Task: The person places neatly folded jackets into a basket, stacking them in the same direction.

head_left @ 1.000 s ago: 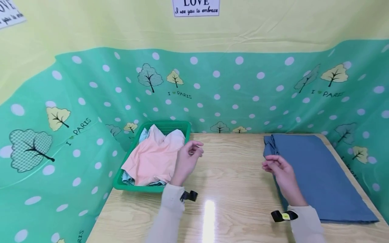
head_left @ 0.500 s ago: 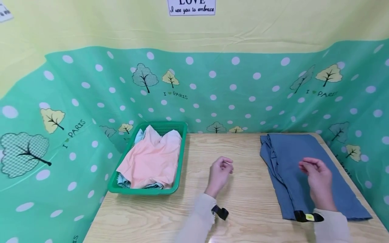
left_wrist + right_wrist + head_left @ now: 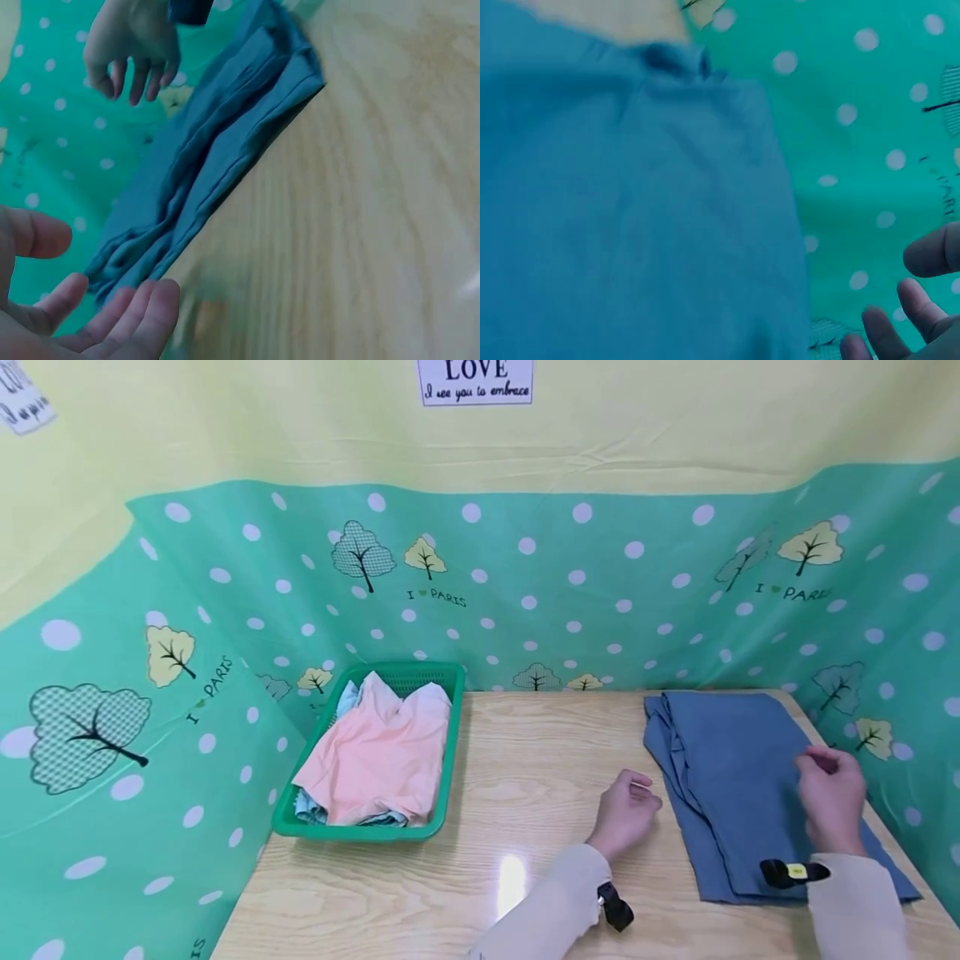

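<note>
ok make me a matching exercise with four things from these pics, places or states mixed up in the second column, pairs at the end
Things:
1. basket
2. pink cloth
3. blue cloth
4. left hand

Places and states:
A. lying on the right side of the table
B. green, with small holes in its far wall
C. holding nothing
D. on top inside the basket

Pairs: 1-B, 2-D, 3-A, 4-C
</note>
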`<state>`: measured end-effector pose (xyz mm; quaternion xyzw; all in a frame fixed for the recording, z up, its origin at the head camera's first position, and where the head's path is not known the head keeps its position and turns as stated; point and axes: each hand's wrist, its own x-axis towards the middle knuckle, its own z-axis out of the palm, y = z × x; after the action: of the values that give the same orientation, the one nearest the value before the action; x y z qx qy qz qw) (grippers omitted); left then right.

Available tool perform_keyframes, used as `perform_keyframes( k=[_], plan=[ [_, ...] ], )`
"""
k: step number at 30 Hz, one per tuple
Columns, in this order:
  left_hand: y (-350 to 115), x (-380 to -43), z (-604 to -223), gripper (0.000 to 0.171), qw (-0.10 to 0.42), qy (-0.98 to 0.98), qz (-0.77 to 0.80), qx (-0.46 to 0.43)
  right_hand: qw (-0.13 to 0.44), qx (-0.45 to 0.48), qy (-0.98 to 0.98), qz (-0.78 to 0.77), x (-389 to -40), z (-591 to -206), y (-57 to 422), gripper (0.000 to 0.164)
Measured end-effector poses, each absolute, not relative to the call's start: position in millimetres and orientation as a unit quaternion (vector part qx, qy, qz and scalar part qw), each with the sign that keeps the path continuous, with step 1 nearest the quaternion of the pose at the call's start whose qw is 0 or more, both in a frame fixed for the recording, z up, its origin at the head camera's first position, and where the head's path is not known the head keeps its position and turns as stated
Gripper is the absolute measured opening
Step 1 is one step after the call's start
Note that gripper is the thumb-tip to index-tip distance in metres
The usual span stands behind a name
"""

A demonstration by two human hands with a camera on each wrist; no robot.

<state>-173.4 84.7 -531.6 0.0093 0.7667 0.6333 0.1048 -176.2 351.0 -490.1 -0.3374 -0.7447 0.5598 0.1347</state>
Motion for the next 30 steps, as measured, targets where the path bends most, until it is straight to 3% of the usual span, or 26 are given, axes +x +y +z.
perform_keyframes(
  k=[2,8,11,19,30],
  plan=[
    [92.6,-172.3,-532.3,0.025,0.116,0.766,0.632,0.002,0.124,-0.345,-0.77,0.522,-181.5,-492.4,358.0,0.016],
    [110.3,-172.7,-535.5,0.042,0.129,0.773,0.62,-0.02,0.07,-0.317,-0.839,0.437,-190.6,-504.6,377.7,0.067],
    [115.6,-174.7,-536.0,0.052,0.129,0.771,0.623,-0.033,0.033,-0.299,-0.861,0.411,-194.3,-514.4,384.4,0.078],
    [126.8,-175.2,-531.8,0.058,0.131,0.751,0.643,-0.072,-0.015,-0.277,-0.887,0.369,-197.4,-536.9,388.9,0.095],
    [128.2,-182.5,-522.5,0.066,0.158,0.742,0.648,-0.075,-0.027,-0.264,-0.905,0.331,-195.4,-536.7,381.4,0.099]
  ],
)
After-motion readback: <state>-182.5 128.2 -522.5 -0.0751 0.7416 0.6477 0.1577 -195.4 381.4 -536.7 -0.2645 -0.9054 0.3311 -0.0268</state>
